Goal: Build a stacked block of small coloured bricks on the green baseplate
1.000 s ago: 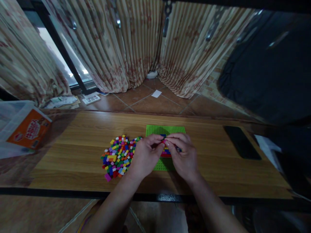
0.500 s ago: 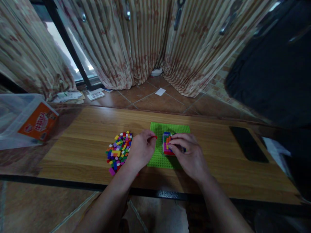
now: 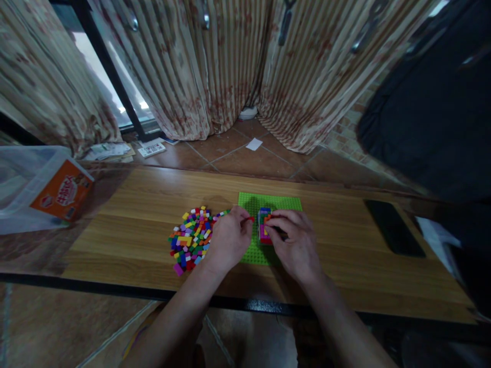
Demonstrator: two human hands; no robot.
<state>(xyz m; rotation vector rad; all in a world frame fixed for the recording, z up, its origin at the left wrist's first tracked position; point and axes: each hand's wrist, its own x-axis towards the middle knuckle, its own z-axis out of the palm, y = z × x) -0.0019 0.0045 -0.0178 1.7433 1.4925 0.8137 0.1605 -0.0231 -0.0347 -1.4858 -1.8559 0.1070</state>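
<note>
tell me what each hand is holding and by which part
Left hand pinches a small red brick by one end at its fingertips; right hand grips the multicoloured brick stack by its right side.

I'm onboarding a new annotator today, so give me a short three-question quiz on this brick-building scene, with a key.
1. True or false: the left hand pinches a small red brick.
2. On what does the multicoloured block stack stand? A) the bare wooden table B) the green baseplate C) the black phone
3. Fill in: the loose brick pile lies to the ____ of the baseplate.

Key
1. True.
2. B; the right hand grips the stack there.
3. Left.
</note>
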